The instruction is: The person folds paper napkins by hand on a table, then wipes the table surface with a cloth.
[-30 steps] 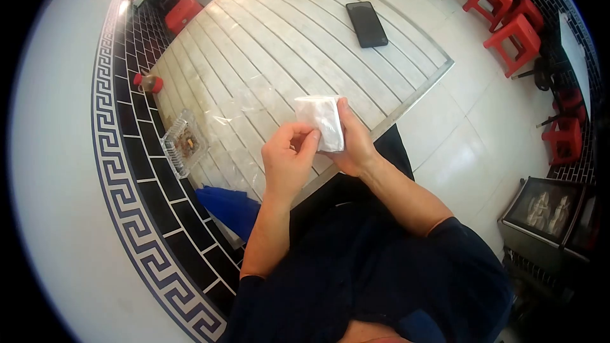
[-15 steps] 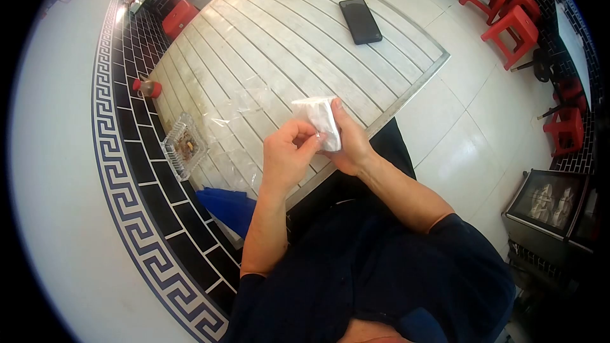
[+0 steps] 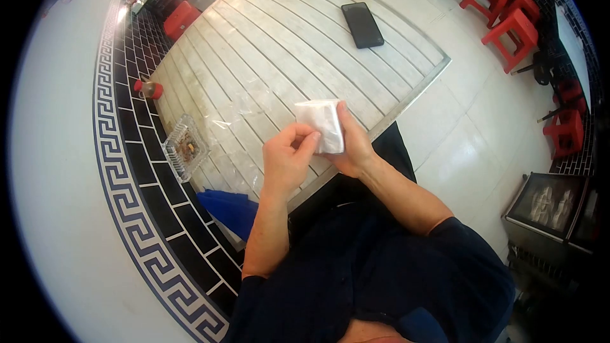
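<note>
A small white tissue pack is held up above the near edge of the slatted table. My right hand wraps round its right side, with the thumb along the upper edge. My left hand is closed, thumb and forefinger pinched together at the pack's lower left side. Whether a bit of wrapper is caught between those fingertips is too small to make out. Thin clear plastic wrappers lie on the slats to the left of my hands.
A black phone lies at the far right of the table. Along the wall side are a glass ashtray with butts, a red-capped jar and a blue cloth. Red stools stand on the floor to the right.
My left fingertips have slid left across the pack's face to its lower left side, showing more of the front. The pack and my right hand have shifted very slightly right.
</note>
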Demonstrator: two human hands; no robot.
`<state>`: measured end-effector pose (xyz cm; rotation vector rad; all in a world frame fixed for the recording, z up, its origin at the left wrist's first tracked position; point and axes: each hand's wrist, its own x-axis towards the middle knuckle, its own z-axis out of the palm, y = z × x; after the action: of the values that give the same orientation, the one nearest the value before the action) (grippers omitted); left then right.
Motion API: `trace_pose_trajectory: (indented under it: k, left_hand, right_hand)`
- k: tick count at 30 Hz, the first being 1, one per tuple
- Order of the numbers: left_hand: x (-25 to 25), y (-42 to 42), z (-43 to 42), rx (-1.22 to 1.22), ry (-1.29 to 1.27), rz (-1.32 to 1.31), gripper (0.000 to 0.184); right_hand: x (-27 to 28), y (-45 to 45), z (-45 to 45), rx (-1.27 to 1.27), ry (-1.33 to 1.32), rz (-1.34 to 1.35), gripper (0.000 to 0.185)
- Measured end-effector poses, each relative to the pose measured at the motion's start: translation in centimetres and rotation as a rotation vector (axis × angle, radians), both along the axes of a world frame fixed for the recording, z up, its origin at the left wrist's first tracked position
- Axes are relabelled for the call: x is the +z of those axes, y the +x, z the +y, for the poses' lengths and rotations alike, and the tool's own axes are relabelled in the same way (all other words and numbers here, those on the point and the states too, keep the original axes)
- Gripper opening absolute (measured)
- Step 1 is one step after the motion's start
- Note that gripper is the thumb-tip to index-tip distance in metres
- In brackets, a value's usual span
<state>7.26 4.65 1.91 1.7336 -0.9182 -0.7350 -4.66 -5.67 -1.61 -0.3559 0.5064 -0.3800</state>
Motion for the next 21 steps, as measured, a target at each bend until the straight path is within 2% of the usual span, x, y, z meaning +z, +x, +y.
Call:
trace_pose_trajectory:
  k: [2, 6, 8, 9, 12, 15, 18, 20, 21]
  left_hand:
    - [0.5, -0.1, 0.1, 0.113, 0.025, -0.178, 0.014]
    - [0.4, -0.8, 0.0, 0.124, -0.013, -0.236, 0.018]
    - [0.3, -0.8, -0.4, 0.206, -0.049, -0.422, 0.021]
    - [0.4, -0.6, -0.4, 0.223, -0.056, -0.423, 0.021]
    - [0.2, -0.2, -0.1, 0.188, -0.099, -0.537, 0.025]
    - [0.4, -0.1, -0.1, 0.162, -0.096, -0.653, 0.017]
    - [1.3, 0.0, 0.3, 0.171, -0.042, -0.689, 0.014]
    - [2.2, 0.7, 0.4, 0.062, -0.157, -0.851, 0.017]
    - [2.5, 1.0, 0.3, 0.058, -0.157, -0.849, 0.017]
  right_hand:
    - [-1.1, 0.1, -0.5, 0.019, -0.06, -0.119, 0.076]
    - [-1.4, 0.3, -0.5, 0.01, -0.109, -0.099, 0.077]
    - [-1.4, 0.3, -0.2, -0.051, -0.156, -0.097, 0.077]
    - [-1.8, 0.2, -0.1, -0.036, -0.166, -0.1, 0.077]
    - [-3.2, -0.2, 0.2, -0.073, -0.215, -0.092, 0.078]
    - [-3.4, -0.4, 0.0, -0.062, -0.263, -0.138, 0.08]
    - [-2.8, -1.1, -1.1, -0.07, -0.114, -0.199, 0.075]
    - [-2.4, -2.0, -2.7, 0.082, -0.178, -0.228, 0.078]
    - [-2.2, -2.5, -3.2, 0.147, -0.182, -0.111, 0.08]
